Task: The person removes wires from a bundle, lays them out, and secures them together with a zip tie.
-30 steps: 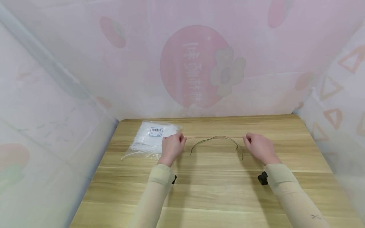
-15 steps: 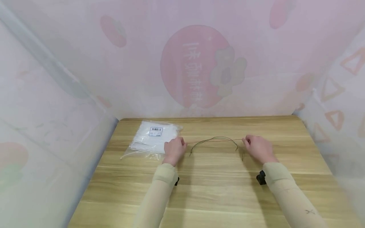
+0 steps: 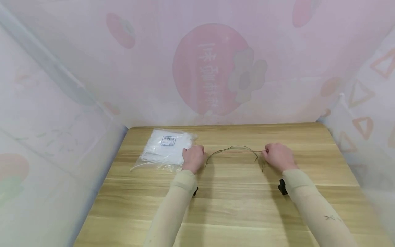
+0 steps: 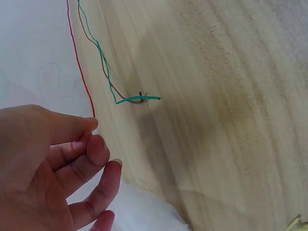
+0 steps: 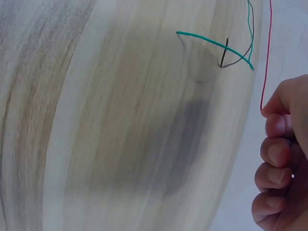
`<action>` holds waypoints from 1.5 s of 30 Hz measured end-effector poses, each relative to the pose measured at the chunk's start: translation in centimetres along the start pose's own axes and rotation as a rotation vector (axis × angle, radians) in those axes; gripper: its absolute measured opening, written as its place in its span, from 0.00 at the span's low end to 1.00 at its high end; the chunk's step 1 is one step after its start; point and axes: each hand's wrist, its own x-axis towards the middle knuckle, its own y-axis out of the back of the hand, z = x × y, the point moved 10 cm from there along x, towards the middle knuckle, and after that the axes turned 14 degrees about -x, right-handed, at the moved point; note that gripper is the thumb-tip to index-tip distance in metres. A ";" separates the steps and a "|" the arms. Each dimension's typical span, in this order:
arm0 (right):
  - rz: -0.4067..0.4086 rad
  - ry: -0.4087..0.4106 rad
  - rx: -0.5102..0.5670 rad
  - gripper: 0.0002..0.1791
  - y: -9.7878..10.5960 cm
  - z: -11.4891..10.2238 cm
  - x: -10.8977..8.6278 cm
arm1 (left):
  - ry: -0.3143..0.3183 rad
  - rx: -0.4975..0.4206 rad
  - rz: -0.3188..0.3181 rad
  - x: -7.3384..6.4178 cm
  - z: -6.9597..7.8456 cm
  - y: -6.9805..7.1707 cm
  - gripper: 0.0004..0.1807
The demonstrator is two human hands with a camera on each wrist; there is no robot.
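A thin red wire spans the space between both hands in the head view. My left hand pinches one end between thumb and index finger, its other fingers loosely bent in the left wrist view. My right hand pinches the opposite end, the remaining fingers curled toward the palm. Beneath the red wire, a green wire and a dark brown wire lie on the table in an arch. Both have bent ends, seen also on the green wire in the right wrist view.
A clear plastic bag of white strips with a barcode label lies left of my left hand, one strip poking out at its corner. The wooden table ends at a pink printed backdrop, with pale printed side walls around it.
My left hand has moved a little to the right, nearer the right hand, still pinching the red wire. The right hand stays about where it was. The green and brown wires have not moved.
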 end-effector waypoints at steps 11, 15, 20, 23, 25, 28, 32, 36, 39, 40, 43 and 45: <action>-0.093 -0.093 0.097 0.21 -1.4 0.0 -0.3 | -0.014 -0.015 0.047 -0.1 -0.1 -1.6 0.15; -0.119 -0.105 0.111 0.21 -1.7 -0.3 -0.5 | -0.018 -0.040 0.037 -0.3 0.0 -2.4 0.14; -0.151 -0.124 0.131 0.22 -2.3 -0.3 -0.7 | -0.008 -0.035 0.028 -0.7 -0.1 -2.8 0.17; -0.175 -0.146 0.146 0.25 -2.5 -0.2 -0.9 | 0.004 -0.035 0.040 -0.9 -0.3 -2.7 0.21; -0.182 -0.165 0.143 0.28 -2.6 0.0 -1.0 | 0.011 -0.042 0.056 -0.9 -0.4 -2.6 0.23; -0.184 -0.185 0.138 0.31 -2.4 0.1 -1.1 | 0.028 -0.049 0.067 -0.9 -0.6 -2.4 0.28; -0.174 -0.189 0.137 0.32 -2.0 0.2 -1.3 | 0.058 -0.085 0.063 -0.8 -1.0 -2.1 0.29; -0.146 -0.189 0.142 0.29 -1.7 0.2 -1.4 | 0.060 -0.130 0.060 -0.9 -1.1 -1.0 0.26; -0.120 -0.187 0.147 0.28 -1.5 0.2 -1.5 | 0.054 -0.144 0.074 -1.1 -1.3 -0.1 0.24; -0.112 -0.186 0.148 0.28 -1.5 0.2 -1.6 | 0.053 -0.151 0.077 -1.2 -1.4 0.2 0.24; -0.088 -0.184 0.153 0.27 -1.2 0.1 -1.7 | 0.049 -0.183 0.099 -1.4 -2.0 1.1 0.22; -0.074 -0.186 0.152 0.26 -0.9 0.1 -1.8 | 0.048 -0.213 0.113 -1.7 -2.4 1.8 0.20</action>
